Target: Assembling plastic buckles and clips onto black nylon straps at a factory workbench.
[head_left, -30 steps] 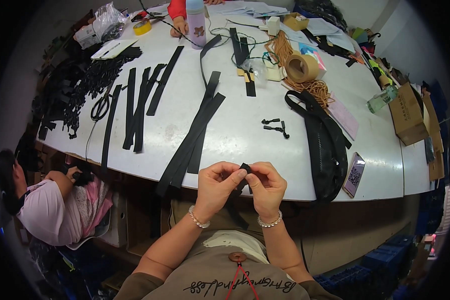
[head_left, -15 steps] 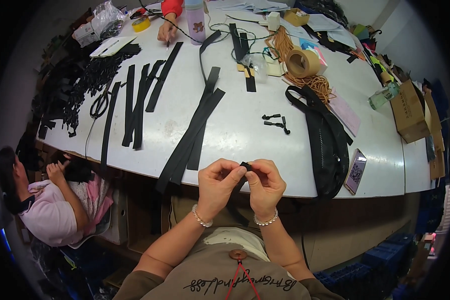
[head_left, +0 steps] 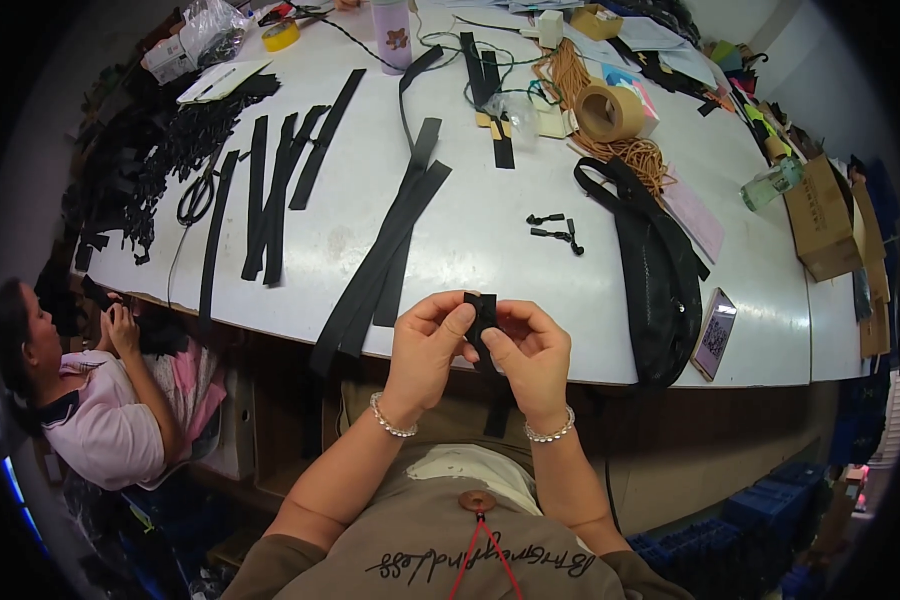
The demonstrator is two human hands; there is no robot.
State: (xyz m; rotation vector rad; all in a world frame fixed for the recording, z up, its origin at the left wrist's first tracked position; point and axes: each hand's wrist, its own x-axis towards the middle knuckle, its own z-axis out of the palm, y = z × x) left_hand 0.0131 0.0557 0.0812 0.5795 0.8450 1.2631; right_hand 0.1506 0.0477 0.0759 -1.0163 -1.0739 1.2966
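At the table's front edge, both hands hold the top end of a black strip that looks like zipper tape [head_left: 480, 318]. My left hand [head_left: 432, 343] pinches it from the left, thumb bent over the front. My right hand [head_left: 530, 350] grips the other side, its thumb pressed flat on the tape. A lower part hangs below the hands over my lap. Several long black strips [head_left: 385, 255] lie crossed beyond my left hand. Small black zipper pulls [head_left: 560, 231] rest on the tabletop ahead of my right hand.
A black bag [head_left: 655, 290] and a phone [head_left: 713, 335] lie to the right. Further back are a brown tape roll [head_left: 608, 112], orange cord [head_left: 625, 172] and a purple bottle [head_left: 392, 38]. Scissors [head_left: 197, 197] lie left. A person [head_left: 110, 420] sits at the lower left.
The tape's end now stands up higher between my hands, which have shifted slightly. The far person's hand with a pen-like tool has mostly drawn out of view. The seated person's hands have moved together.
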